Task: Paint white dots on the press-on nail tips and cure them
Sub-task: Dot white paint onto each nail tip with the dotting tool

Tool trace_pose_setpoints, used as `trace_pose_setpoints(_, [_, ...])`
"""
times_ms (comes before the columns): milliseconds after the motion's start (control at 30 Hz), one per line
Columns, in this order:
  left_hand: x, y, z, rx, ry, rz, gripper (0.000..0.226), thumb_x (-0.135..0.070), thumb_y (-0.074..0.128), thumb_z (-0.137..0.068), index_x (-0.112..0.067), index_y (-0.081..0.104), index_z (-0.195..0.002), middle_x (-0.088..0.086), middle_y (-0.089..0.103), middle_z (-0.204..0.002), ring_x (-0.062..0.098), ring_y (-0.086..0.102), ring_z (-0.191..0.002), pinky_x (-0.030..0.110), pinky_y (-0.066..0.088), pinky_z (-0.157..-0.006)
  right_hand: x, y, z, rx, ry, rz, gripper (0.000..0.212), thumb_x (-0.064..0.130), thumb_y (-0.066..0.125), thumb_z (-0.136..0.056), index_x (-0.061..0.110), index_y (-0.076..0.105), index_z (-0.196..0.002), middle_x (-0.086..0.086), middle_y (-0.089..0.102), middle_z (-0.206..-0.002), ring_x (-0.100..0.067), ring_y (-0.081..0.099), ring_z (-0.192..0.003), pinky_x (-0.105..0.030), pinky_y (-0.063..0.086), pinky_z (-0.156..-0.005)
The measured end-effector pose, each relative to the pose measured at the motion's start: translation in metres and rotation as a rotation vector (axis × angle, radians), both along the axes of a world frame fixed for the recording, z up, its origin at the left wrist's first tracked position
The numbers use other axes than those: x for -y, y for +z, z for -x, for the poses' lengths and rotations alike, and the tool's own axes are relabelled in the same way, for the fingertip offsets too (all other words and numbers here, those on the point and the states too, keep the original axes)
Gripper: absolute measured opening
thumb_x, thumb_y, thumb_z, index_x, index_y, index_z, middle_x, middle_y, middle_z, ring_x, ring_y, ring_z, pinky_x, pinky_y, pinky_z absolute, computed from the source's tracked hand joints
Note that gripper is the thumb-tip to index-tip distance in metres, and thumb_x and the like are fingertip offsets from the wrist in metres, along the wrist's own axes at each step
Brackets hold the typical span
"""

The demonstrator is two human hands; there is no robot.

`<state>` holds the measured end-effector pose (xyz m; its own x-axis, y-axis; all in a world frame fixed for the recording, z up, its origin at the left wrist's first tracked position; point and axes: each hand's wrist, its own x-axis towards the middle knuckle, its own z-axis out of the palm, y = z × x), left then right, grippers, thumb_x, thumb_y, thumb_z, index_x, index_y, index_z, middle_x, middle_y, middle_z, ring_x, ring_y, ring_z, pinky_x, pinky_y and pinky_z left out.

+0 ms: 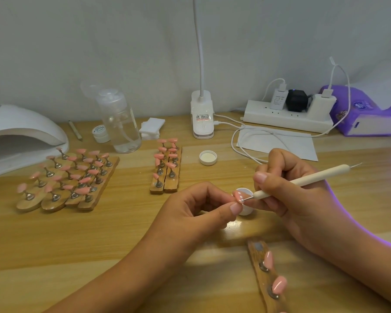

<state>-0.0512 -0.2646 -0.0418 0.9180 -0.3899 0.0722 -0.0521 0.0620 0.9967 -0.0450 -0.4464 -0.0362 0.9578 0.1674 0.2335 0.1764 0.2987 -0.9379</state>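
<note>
Above white pot, kept near for re-dipping | left hand pinches nail tip steady | right hand grips dotting tool pen-style for fine dots

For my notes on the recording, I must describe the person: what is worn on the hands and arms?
Nothing is worn: the left hand and right hand show no gloves, rings or watch, and no sleeves appear up to the frame edge.
</note>
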Motion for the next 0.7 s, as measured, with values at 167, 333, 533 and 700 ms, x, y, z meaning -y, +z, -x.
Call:
trace_pose_setpoints(167, [-0.0002, 0.0000, -0.0001, 0.001, -0.001, 0.001, 0.002, -0.023, 0.072, -0.073, -0.025, 0.073, -0.073, -0.006, 0.069, -0.070, 0.003, 0.058, -0.066, 0.013, 0.046, -0.064, 0.0012, -0.0003, 0.0007, 0.005, 0.009, 0.004, 0.026, 0.015, 0.072, -0.073, 0.023, 0.052, -0.058, 0.002, 0.048, -0.053, -0.005, 0.046, -0.048, -0.029, 0.057, -0.064])
trace_pose_setpoints(333, [0.0000, 0.0001, -0.0002, 0.002, -0.002, 0.001, 0.002, -0.023, 0.072, -0.073, -0.024, 0.073, -0.074, -0.006, 0.069, -0.070, 0.003, 0.058, -0.067, 0.013, 0.046, -0.064, 0.0008, -0.0006, -0.0002, 0.015, 0.011, 0.007, 0.026, 0.013, 0.072, -0.072, 0.023, 0.052, -0.058, 0.002, 0.048, -0.055, -0.004, 0.046, -0.048, -0.028, 0.057, -0.063])
trace_pose_setpoints(533, [0.0001, -0.0004, 0.0000, 0.006, -0.001, 0.000, 0.002, -0.023, 0.072, -0.073, -0.025, 0.073, -0.074, -0.007, 0.069, -0.073, 0.004, 0.059, -0.070, 0.014, 0.047, -0.065, 0.0010, -0.0005, 0.0002, 0.009, 0.019, 0.006, 0.024, 0.017, 0.072, -0.073, 0.023, 0.053, -0.059, 0.004, 0.048, -0.054, -0.004, 0.047, -0.050, -0.028, 0.058, -0.064])
trace_pose_setpoints(700, [-0.0004, -0.0004, 0.0001, 0.004, -0.006, 0.001, 0.002, -0.023, 0.073, -0.074, -0.024, 0.073, -0.075, -0.007, 0.069, -0.072, 0.003, 0.058, -0.068, 0.014, 0.046, -0.065, -0.0002, 0.0006, 0.0009, -0.006, 0.008, 0.009, 0.028, 0.011, 0.072, -0.075, 0.022, 0.052, -0.058, 0.004, 0.048, -0.053, -0.004, 0.048, -0.049, -0.028, 0.058, -0.064])
